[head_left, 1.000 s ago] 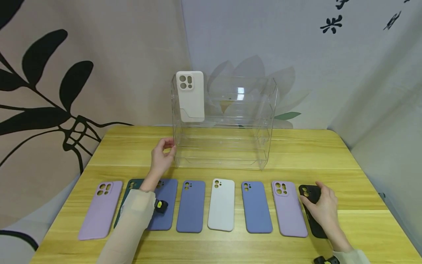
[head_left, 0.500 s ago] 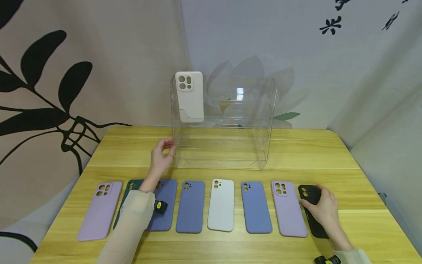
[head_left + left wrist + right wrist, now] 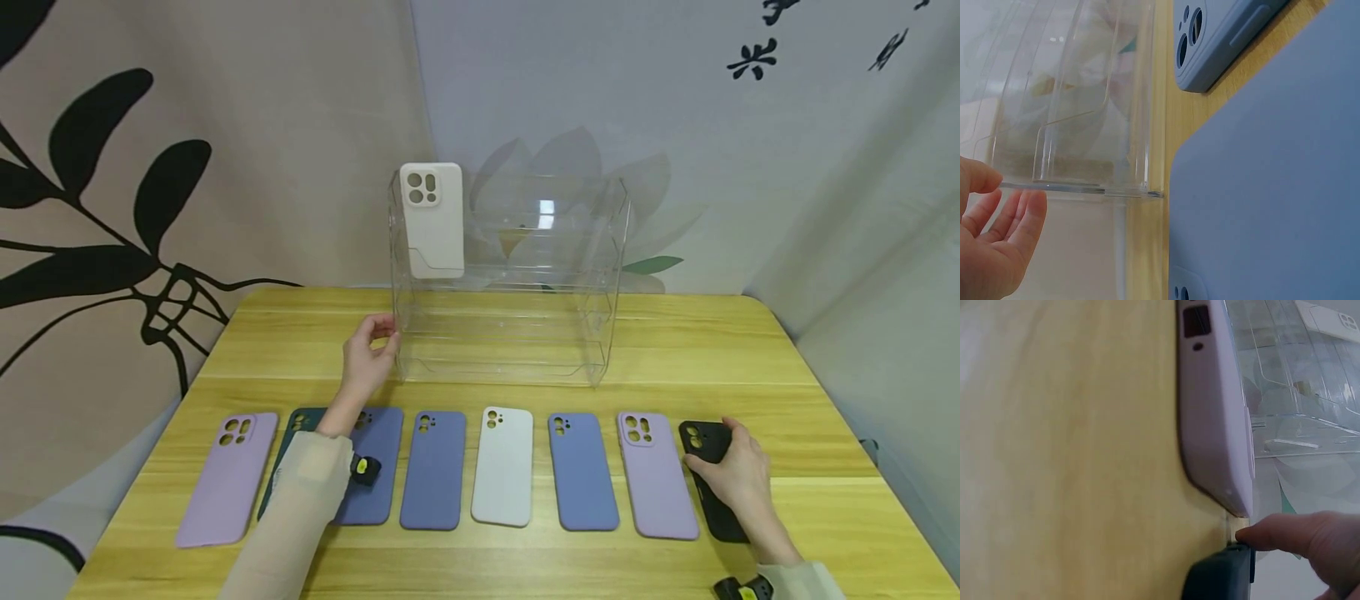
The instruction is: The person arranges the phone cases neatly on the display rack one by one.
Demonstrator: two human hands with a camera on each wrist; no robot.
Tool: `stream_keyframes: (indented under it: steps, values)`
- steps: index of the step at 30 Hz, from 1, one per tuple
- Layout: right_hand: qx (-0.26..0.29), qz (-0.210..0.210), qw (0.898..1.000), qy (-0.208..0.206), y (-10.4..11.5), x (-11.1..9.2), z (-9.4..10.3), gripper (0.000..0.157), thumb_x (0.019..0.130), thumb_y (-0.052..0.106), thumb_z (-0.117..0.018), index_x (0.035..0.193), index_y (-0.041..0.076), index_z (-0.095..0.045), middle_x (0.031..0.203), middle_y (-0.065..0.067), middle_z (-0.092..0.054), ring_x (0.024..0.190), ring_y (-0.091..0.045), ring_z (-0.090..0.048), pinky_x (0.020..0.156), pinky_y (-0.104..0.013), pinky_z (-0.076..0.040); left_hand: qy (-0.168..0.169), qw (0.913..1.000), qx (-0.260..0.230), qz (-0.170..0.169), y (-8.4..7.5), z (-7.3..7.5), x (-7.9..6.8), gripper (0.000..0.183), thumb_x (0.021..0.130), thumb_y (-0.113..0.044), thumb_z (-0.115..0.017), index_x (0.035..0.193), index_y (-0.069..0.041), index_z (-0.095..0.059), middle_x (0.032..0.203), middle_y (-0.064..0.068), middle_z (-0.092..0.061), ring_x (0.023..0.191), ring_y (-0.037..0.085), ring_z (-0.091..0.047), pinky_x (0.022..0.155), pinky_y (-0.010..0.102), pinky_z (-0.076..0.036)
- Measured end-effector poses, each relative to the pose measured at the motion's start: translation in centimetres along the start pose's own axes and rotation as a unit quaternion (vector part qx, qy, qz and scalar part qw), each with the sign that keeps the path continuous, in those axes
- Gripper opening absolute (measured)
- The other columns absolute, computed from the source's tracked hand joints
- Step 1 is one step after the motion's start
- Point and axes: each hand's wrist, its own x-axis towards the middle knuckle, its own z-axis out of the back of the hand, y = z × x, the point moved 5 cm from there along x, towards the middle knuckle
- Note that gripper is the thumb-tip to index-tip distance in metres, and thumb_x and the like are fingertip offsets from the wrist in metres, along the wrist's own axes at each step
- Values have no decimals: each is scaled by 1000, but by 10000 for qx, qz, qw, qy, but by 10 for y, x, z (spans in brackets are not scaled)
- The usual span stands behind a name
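Observation:
My left hand (image 3: 369, 358) holds the left side edge of a clear tiered display rack (image 3: 510, 373), thumb on one side and fingers on the other, as the left wrist view shows. A white phone case (image 3: 438, 237) stands upright at the left of the rack's upper tier. At the right end of a row of cases, my right hand (image 3: 742, 475) grips a black phone case (image 3: 708, 454) across its upper part. The case lies on the table, its right edge partly hidden by the hand. In the right wrist view the thumb (image 3: 1285, 534) touches the case's edge.
Left of the black case lie a lilac case (image 3: 660, 483), a blue case (image 3: 583, 475), a white case (image 3: 503, 467) and a blue-violet case (image 3: 433, 475). My left forearm partly covers another blue-violet case (image 3: 386, 442) and a dark green case (image 3: 281, 467). Another lilac case (image 3: 225, 492) lies leftmost.

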Motion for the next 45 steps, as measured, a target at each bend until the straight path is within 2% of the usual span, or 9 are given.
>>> stream_keyframes:
  steps: [8,11,16,21,30,45]
  values:
    - [89,-77,9999,18,-1,1,1,83,72,11,-74,135,-17,-26,123,-42,-37,111,-57,-34,92,-63,-29,26,10000,-9,43,1,-1,1,24,88,9,-54,112,16,-52,107,30,-56,101,39,-56,69,10,-42]
    - [147,45,9998,-140,1,1,3,83,71,10,-74,134,-16,-27,123,-41,-38,111,-56,-35,92,-63,-28,10,10000,-8,-2,2,-1,1,24,88,9,-54,111,16,-52,106,30,-56,101,39,-56,69,10,-42]
    - [326,478,9959,-701,8,1,9,80,67,8,-76,130,-16,-33,115,-40,-44,104,-55,-40,89,-62,-29,-12,10000,-31,-52,2,0,1,24,88,10,-54,110,17,-52,106,31,-56,100,39,-56,68,9,-42]
    - [433,903,9884,-1139,21,3,17,76,64,5,-77,127,-17,-38,111,-39,-48,100,-53,-44,89,-60,-27,-19,10000,-18,-85,1,0,1,24,88,10,-54,110,17,-52,105,31,-57,99,40,-56,68,8,-42]
    - [660,1236,9812,-1324,48,11,25,75,67,4,-75,129,-15,-38,116,-38,-46,103,-51,-41,92,-60,-26,-22,10000,-51,-26,2,1,1,23,88,10,-54,110,17,-52,105,31,-56,99,39,-56,68,9,-42]
    - [1023,1817,9632,-1697,96,28,37,70,66,2,-75,127,-13,-43,118,-34,-48,105,-49,-42,95,-58,-25,-2,9999,-109,-72,4,1,1,24,88,10,-54,111,18,-51,106,32,-56,99,40,-56,68,9,-43]
